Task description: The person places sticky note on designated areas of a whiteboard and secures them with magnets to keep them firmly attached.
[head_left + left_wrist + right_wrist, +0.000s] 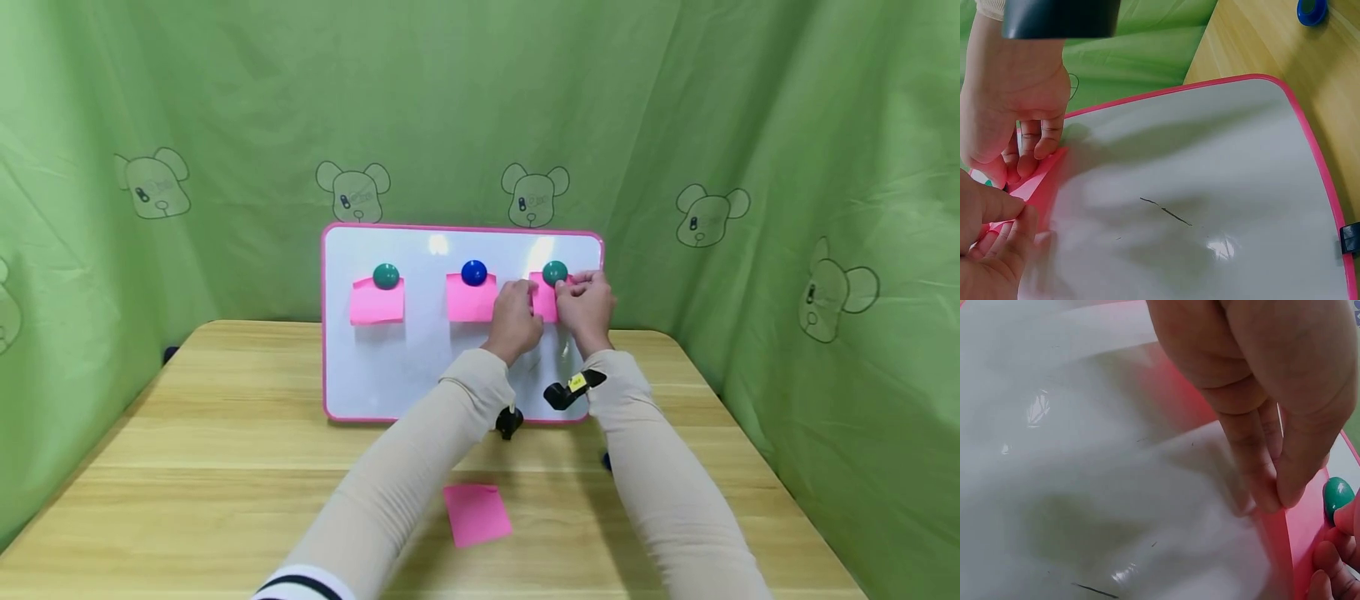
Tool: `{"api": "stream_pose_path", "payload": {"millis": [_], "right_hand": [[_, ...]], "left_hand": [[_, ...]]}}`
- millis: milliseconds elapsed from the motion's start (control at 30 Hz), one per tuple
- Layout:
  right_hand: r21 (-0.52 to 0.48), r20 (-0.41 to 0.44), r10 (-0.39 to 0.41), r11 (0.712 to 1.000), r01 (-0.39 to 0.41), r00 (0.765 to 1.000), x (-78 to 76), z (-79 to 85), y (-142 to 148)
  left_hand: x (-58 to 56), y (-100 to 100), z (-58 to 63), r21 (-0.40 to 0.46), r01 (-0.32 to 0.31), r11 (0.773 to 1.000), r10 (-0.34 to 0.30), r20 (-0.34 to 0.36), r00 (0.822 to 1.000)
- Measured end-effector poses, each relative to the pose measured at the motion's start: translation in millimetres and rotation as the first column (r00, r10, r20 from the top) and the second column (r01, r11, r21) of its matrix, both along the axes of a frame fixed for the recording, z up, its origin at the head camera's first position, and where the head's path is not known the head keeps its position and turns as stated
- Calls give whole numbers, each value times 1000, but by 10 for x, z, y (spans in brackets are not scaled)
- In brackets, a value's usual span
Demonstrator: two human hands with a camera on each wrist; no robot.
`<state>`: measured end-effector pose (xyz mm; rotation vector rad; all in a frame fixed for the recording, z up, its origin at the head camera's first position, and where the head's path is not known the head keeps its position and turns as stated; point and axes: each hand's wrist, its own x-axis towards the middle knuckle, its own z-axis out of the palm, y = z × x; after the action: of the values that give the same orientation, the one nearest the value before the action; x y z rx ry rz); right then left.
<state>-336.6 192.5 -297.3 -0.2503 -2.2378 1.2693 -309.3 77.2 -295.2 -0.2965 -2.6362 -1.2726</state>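
A pink sticky note (546,305) hangs on the right part of the whiteboard (390,367) under a round green magnet (555,272). My left hand (517,321) pinches the note's lower left edge between thumb and fingers, and in the left wrist view the note (1044,187) stands out from the board. At the note's right side my right hand (588,308) has curled fingers on the paper. One of its fingertips touches the lower right of the green magnet (1337,495) in the right wrist view.
Two more pink notes hang on the board, the left note (377,304) under a green magnet (386,276) and the middle note (468,304) under a blue magnet (474,272). Another pink note (477,515) lies on the wooden table (187,467). A blue magnet (1312,11) lies near the board.
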Motion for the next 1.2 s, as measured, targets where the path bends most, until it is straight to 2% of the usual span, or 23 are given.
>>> {"api": "stream_pose_path", "payload": {"millis": [433, 700, 833, 967, 1200], "right_hand": [[3, 17, 69, 998, -69, 997, 77, 94, 42], [6, -8, 139, 990, -139, 990, 188, 118, 72], [31, -14, 182, 983, -181, 983, 268, 111, 117], [62, 4, 211, 976, -211, 977, 364, 75, 192], [94, 16, 172, 980, -173, 985, 534, -36, 315]], "left_hand": [[40, -43, 23, -12, 36, 999, -36, 19, 999], [123, -117, 42, -34, 60, 998, -58, 54, 997], [205, -205, 16, -45, 113, 993, -113, 1, 994], [323, -323, -27, -34, 177, 984, -179, -44, 983], [540, -585, -98, 13, 227, 974, -226, -65, 972]]}}
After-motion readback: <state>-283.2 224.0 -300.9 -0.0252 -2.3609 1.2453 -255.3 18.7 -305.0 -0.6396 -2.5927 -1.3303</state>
